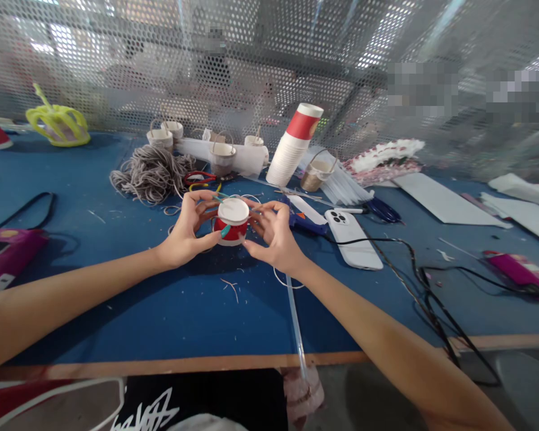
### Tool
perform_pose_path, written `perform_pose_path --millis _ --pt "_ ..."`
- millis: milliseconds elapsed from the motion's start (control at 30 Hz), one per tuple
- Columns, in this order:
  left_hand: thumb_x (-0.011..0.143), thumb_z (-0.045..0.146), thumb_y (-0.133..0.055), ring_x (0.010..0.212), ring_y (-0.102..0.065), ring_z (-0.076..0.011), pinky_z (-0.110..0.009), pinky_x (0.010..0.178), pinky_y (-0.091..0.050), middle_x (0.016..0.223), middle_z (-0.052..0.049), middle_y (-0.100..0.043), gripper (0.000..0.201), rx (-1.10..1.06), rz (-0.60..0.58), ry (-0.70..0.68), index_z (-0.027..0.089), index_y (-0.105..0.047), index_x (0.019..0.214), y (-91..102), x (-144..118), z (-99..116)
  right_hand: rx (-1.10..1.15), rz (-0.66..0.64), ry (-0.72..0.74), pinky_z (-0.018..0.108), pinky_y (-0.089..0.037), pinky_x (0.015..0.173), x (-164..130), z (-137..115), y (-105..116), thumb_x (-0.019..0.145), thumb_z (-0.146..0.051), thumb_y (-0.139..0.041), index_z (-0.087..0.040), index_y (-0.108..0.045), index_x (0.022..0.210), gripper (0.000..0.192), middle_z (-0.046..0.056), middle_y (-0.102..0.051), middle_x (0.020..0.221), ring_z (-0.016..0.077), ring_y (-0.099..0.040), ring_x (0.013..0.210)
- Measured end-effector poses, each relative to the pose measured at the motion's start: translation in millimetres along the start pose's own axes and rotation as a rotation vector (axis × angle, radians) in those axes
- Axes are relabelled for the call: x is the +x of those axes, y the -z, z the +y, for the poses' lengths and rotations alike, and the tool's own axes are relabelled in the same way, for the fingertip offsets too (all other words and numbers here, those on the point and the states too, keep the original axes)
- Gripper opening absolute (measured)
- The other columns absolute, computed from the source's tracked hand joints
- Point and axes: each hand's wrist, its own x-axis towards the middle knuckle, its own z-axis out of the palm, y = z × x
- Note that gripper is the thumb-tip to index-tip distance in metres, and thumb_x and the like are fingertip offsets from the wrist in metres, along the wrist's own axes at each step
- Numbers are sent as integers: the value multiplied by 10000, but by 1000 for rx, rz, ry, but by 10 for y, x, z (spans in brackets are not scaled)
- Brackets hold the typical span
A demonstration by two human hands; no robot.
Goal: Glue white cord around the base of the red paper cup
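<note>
The cut-down red paper cup point(232, 224) is sitting upside down between both hands just above the blue desk point(161, 311), white base facing up, its short axis standing upright. The left hand point(186, 230) is pinching its left wall, thumb low by a teal strip; the right hand point(273, 230) is pinching the right wall with fingertips. Both are equally near, touching it

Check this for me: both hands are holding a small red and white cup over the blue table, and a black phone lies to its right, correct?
Not quite: the phone is white, not black, as the head view shows. Both the left hand and right hand do hold the red and white cup over the blue table.
</note>
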Motion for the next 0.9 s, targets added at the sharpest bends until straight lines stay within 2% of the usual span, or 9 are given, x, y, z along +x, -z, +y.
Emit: perform_pose_path --millis 67,133,267,400,533,667,800,900 --pt "775 223 -724 1229 -537 -216 -452 1093 -478 1304 -69 -442 507 18 6 14 273 -384 1148 -14 -3 8 -14 -3 -54 517 -426 1135 12 47 -16 652 -333 -809 -312 -245 1083 710 157 -417 1505 272 -515 1346" --pt "774 219 -719 1267 -519 -233 -485 1124 -444 1326 -75 -439 519 34 8 16 272 -381 1163 -23 -5 18 -39 -7 -95 541 -422 1136 22 76 -26 648 -338 -817 -314 -235 1148 767 160 -467 1457 288 -525 1337" --pt "772 204 -709 1255 -534 -246 -514 1107 -447 1285 -68 -487 534 64 -1 29 285 -375 1180 -26 -5 13 -93 9 -83 563 -423 1132 27 75 -31 692 -332 -788 -304 -258 1171 715 142 -563 1354 292 -575 1281" --pt "744 206 -739 1191 -569 -243 -503 1039 -495 1299 -81 -482 600 91 23 51 284 -365 1207 -25 3 -19 -83 -7 -77 560 -403 1148 10 40 -48 692 -302 -768 -306 -264 1186 706 142 -526 1410 295 -538 1322" --pt "723 248 -789 1142 -591 -244 -503 999 -504 1272 -95 -522 725 148 17 48 278 -331 1284 -21 7 -32 -58 -25 -70 542 -415 1135 -6 14 -91 668 -291 -787 -301 -242 1227 781 152 -494 1423 296 -548 1304" --pt "696 312 -835 1097 -596 -252 -499 968 -509 1231 -98 -559 809 255 -17 38 273 -343 1336 4 -4 -20 -103 -12 -119 558 -429 1102 11 37 -110 607 -351 -867 -297 -260 1227 869 133 -546 1301 310 -584 1232" --pt "641 364 -875 1219 -542 -319 -557 1046 -467 1358 -137 -495 879 277 -101 75 263 -389 1366 54 0 -14 -112 -32 -116 563 -437 1082 34 80 -89 535 -395 -913 -286 -286 1192 915 128 -535 1259 324 -577 1224" --pt "660 358 -866 1386 -439 -372 -593 1141 -397 1507 -153 -398 926 135 -276 111 286 -355 1429 82 28 13 -46 -71 -107 563 -431 1093 28 92 -73 486 -399 -938 -287 -262 1232 1013 142 -516 1291 336 -569 1243"
